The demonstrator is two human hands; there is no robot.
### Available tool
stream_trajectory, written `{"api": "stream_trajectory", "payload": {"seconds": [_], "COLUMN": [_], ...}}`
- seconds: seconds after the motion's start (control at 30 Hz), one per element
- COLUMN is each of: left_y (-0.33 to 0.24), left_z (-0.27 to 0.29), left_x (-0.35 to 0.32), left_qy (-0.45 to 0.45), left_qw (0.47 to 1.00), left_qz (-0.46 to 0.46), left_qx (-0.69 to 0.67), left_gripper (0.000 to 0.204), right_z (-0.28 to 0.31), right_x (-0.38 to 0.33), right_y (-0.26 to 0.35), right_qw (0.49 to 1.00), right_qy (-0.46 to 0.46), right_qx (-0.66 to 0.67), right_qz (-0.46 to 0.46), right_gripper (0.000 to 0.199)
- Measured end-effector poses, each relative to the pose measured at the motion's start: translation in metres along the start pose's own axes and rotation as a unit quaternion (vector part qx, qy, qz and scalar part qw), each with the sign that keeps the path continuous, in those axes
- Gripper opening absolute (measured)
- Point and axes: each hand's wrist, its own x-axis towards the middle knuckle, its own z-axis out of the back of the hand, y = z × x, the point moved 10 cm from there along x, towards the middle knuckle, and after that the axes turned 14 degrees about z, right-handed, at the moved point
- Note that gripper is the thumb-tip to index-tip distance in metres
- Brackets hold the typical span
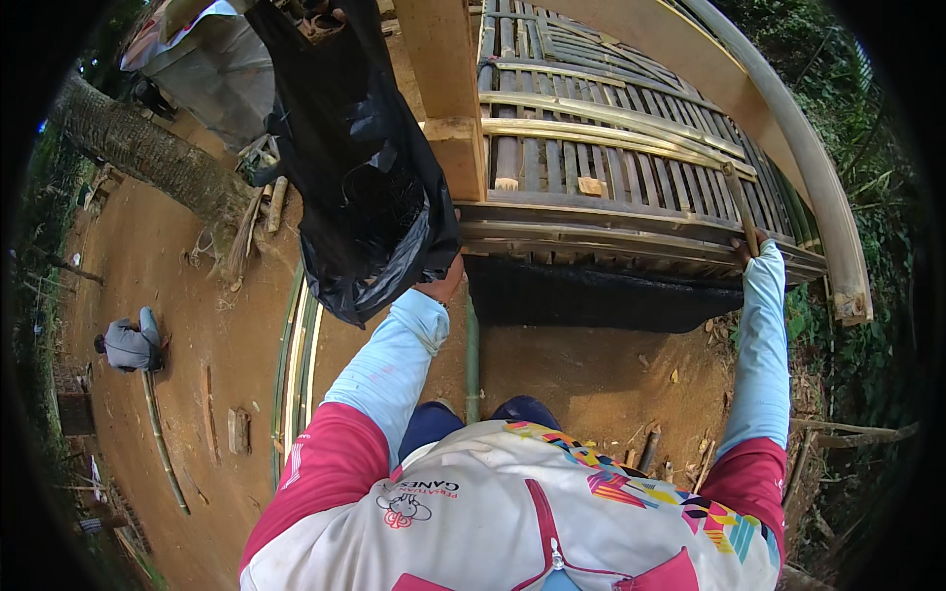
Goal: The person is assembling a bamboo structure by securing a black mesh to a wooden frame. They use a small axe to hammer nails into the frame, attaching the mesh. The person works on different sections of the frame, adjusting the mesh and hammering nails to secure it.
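Note:
My right hand (751, 248) is closed around a wooden stick-like handle (742, 209) at the right end of a bamboo slat platform (631, 209). The handle points away from me over the slats; what is at its far end is too small to make out. My left hand (451, 280) is at the platform's near left corner, beside a wooden post (445, 89). A hanging black plastic sheet (370, 187) covers part of it, and its fingers are hidden. Along the platform's near edge, split bamboo strips (591, 236) lie lengthwise.
More black sheeting (591, 295) hangs below the platform's edge. A curved bamboo pole (823, 187) borders the right side. Long bamboo poles (296, 364) lie at left on the dirt ground. Farther left, a person (133, 343) crouches by another pole (163, 443), below a tree trunk (148, 148).

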Motion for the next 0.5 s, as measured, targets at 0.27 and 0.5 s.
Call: {"api": "stream_trajectory", "payload": {"seconds": [0.27, 0.5], "left_y": [0.078, 0.026], "left_z": [-0.021, -0.012], "left_x": [0.014, 0.012], "left_qy": [0.024, -0.099], "left_qw": [0.972, 0.959], "left_qz": [0.087, -0.041], "left_qx": [-0.218, -0.261], "left_gripper": [0.015, 0.017], "right_z": [0.008, 0.01], "right_x": [-0.004, 0.005], "right_y": [0.014, 0.021], "right_qw": [0.995, 0.986], "right_qy": [-0.056, -0.094], "right_qx": [0.001, -0.026], "right_qz": [0.083, 0.135], "right_gripper": [0.041, 0.042]}}
